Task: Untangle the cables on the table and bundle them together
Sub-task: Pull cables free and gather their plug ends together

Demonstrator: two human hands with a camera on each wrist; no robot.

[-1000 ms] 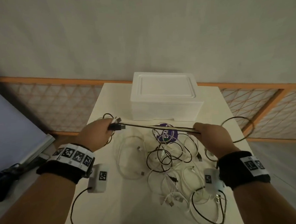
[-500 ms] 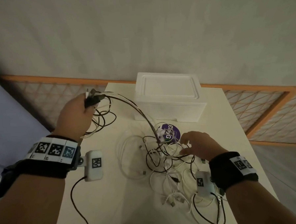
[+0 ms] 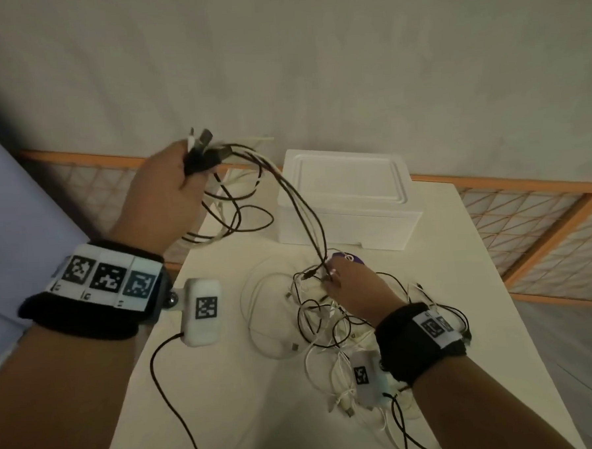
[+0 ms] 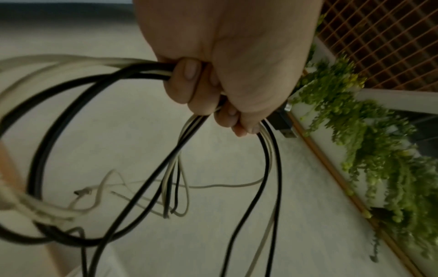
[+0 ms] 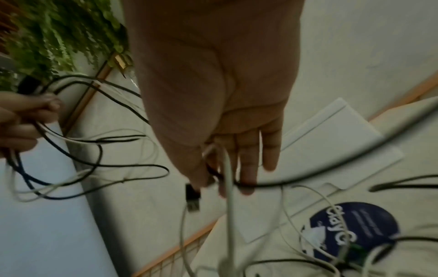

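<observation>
My left hand [image 3: 185, 175] is raised over the table's far left corner and grips a bundle of black and white cables [image 3: 212, 153], plugs sticking out above the fist. In the left wrist view the left hand [image 4: 213, 90] is curled tightly round the bundle [image 4: 142, 69], with loops hanging below. Several strands [image 3: 300, 210] slope down to my right hand [image 3: 335, 277], which is low over the tangle of cables [image 3: 323, 322] on the white table [image 3: 229, 416]. In the right wrist view the right hand [image 5: 225, 180] pinches a black cable [image 5: 296, 180] near its USB plug [image 5: 193, 198].
A white foam box [image 3: 348, 194] stands at the table's far side, with a purple round disc [image 3: 353, 257] just in front of it. An orange lattice railing [image 3: 527, 219] runs behind and to the right. Green hanging plants [image 4: 367, 140] show in the left wrist view.
My left hand has lifted the bundle higher and farther away. My right hand released the stretched cable, dropped onto the tangle and now pinches a black cable near the purple disc.
</observation>
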